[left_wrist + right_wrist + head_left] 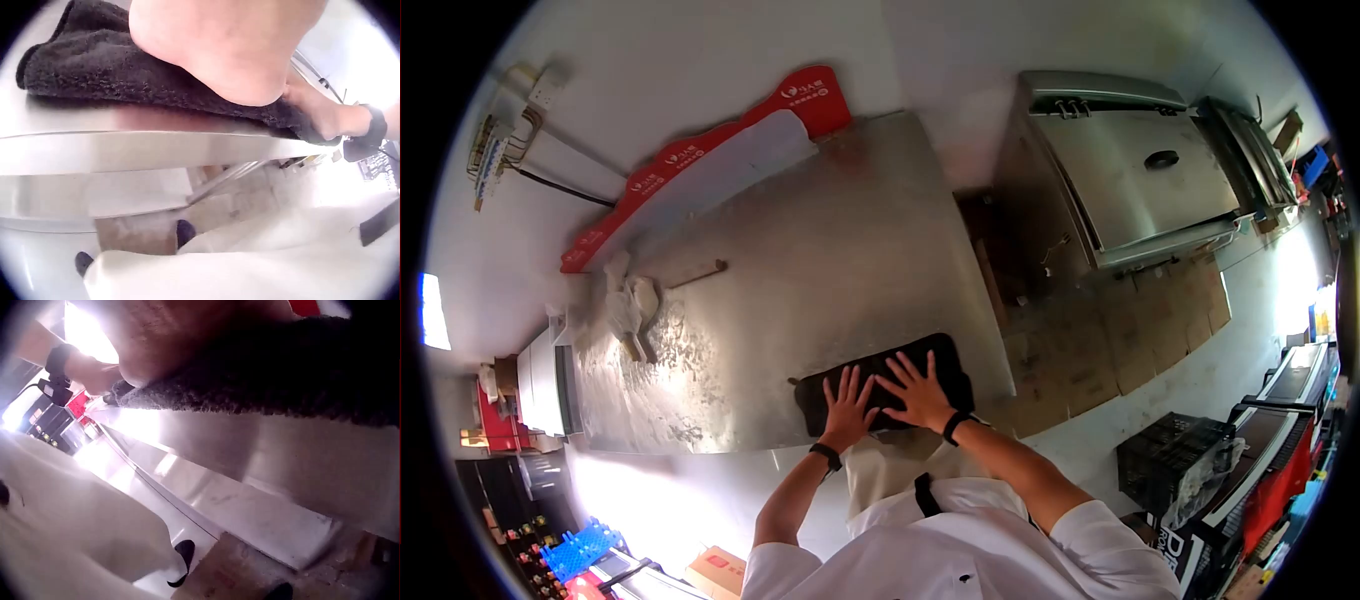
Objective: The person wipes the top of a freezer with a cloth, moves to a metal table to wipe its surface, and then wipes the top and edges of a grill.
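Observation:
A dark folded towel (946, 362) lies along the front edge of a metal table (840, 240). Both hands rest on it with fingers spread and straight. The left hand (847, 408) lies on its left half, and the right hand (919, 392) lies to the right, the thumbs pointing toward each other. In the left wrist view the towel's fluffy pile (100, 69) shows under the heel of the left hand (225, 44). In the right wrist view the right hand (162, 337) presses on the towel (281, 375), its fingers hidden.
Wet patches and a crumpled plastic bag (628, 305) are at the table's left, near a thin stick (698, 274). A red printed board (820, 98) stands along the back. A steel cabinet (1140, 180) is at right, and a black crate (1170, 460) stands on the floor.

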The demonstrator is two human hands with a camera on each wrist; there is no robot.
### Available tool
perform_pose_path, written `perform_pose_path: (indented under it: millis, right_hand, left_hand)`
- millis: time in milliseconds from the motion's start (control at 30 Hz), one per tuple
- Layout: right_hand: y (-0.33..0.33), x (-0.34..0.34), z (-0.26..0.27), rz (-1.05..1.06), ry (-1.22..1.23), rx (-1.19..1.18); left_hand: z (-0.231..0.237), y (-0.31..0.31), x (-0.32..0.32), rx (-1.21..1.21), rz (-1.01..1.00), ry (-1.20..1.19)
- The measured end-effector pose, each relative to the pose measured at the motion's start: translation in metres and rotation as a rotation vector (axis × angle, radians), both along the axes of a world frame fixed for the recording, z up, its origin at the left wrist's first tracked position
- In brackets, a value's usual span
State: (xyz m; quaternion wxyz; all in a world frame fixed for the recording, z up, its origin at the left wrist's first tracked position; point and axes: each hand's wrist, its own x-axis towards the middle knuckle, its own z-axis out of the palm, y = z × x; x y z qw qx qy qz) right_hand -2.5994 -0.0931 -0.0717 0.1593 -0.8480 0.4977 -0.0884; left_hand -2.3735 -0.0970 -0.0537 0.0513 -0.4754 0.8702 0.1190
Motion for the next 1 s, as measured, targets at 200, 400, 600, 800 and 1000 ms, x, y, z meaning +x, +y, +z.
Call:
perform_pose_path:
  millis: [200,400,600,800,1000]
  right_hand:
    - [0.000,-0.093,-0.001,-0.016,0.024,-0.013]
    - [-0.003,-0.094,-0.001,-0.014,-0.006,0.025]
    - [-0.085,-0.106,0.008,-0.027,-0.022,-0.014]
    - [-0.224,-0.100,0.002,-0.074,0.077,-0.057]
    - [-0.349,-0.101,-0.001,-0.057,0.095,-0.097]
  left_hand:
    - [-0.006,-0.004,-0.087,-0.007,-0.036,0.023]
    - [-0.004,-0.014,-0.086,0.083,-0.039,0.012]
    - [-0.004,-0.081,-0.098,0.016,0.018,0.033]
    - [-0.006,-0.221,-0.101,-0.059,0.024,0.055]
    - [-0.003,-0.336,-0.105,-0.112,0.014,0.031]
